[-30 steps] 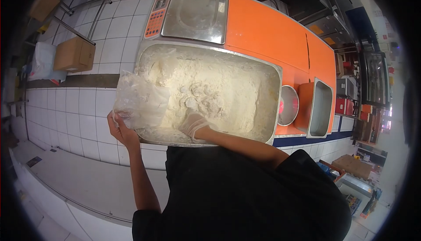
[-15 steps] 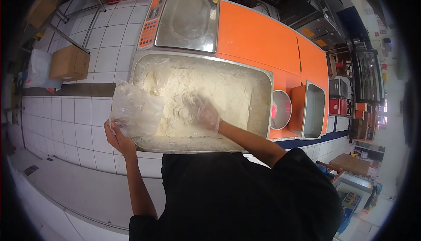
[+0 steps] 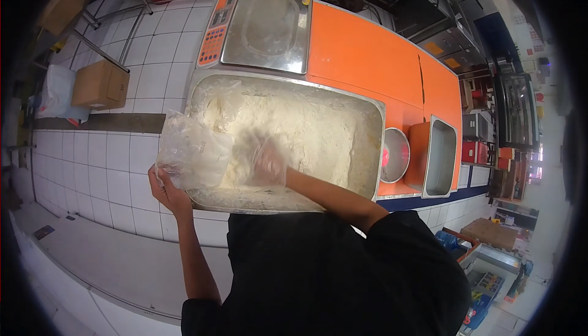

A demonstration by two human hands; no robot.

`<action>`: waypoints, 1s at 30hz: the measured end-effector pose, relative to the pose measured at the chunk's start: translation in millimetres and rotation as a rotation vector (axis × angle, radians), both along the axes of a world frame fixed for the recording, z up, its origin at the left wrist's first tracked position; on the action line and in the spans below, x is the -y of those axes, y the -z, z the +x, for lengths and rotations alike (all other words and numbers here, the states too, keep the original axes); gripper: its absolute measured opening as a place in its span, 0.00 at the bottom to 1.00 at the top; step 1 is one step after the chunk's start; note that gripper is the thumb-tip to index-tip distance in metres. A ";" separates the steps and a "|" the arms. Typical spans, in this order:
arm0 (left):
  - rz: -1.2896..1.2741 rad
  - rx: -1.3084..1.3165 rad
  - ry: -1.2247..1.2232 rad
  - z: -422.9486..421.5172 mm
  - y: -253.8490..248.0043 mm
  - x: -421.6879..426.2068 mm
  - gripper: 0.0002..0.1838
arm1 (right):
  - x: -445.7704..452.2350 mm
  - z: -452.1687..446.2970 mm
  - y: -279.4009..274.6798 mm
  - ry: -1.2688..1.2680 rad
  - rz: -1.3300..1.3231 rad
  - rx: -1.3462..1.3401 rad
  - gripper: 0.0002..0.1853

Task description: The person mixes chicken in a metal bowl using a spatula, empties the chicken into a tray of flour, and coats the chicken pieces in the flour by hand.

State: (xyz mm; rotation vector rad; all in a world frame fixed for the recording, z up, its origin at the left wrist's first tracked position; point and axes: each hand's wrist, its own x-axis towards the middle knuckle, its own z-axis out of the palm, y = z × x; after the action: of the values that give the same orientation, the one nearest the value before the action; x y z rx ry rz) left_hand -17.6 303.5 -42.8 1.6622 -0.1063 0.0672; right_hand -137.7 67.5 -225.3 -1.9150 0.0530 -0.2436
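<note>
A deep metal tray (image 3: pixel 361 192) holds pale flour (image 3: pixel 318 131). My left hand (image 3: pixel 169 190), beyond the tray's left edge, pinches the lower corner of a clear plastic bag (image 3: pixel 199 155). The bag spreads over the left end of the flour. My right hand (image 3: pixel 267 161) wears a clear plastic glove and is over the middle of the flour, near the bag's right side. Motion smears its fingers, so what they touch or hold cannot be made out.
Behind the tray stands a weighing scale (image 3: pixel 266 27) with an orange keypad. To the right, on the orange counter (image 3: pixel 361 48), are a round metal bowl (image 3: pixel 397 155) and a steel container (image 3: pixel 441 158). A cardboard box (image 3: pixel 101 85) sits at the far left.
My right hand has moved left toward the bag, covering the spot where rounded lumps showed in the flour. My left hand keeps its hold on the bag.
</note>
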 end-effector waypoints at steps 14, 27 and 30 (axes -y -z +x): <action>0.037 -0.010 -0.020 1.3 2.5 -2.8 0.17 | 60.1 -56.0 -107.9 0.027 -0.732 0.001 0.52; 0.080 0.040 -0.023 1.0 3.2 -4.9 0.16 | -14.4 9.9 -146.6 0.038 -0.873 -0.309 0.43; 0.036 -0.010 -0.039 -2.6 0.6 1.0 0.15 | -43.6 28.6 -136.5 0.116 -0.658 -0.288 0.45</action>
State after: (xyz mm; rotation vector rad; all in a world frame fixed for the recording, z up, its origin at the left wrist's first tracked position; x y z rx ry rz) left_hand -20.1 302.5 -43.4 1.7002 -0.0683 0.0870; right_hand -109.1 111.1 -88.8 -2.5956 0.3091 -0.0591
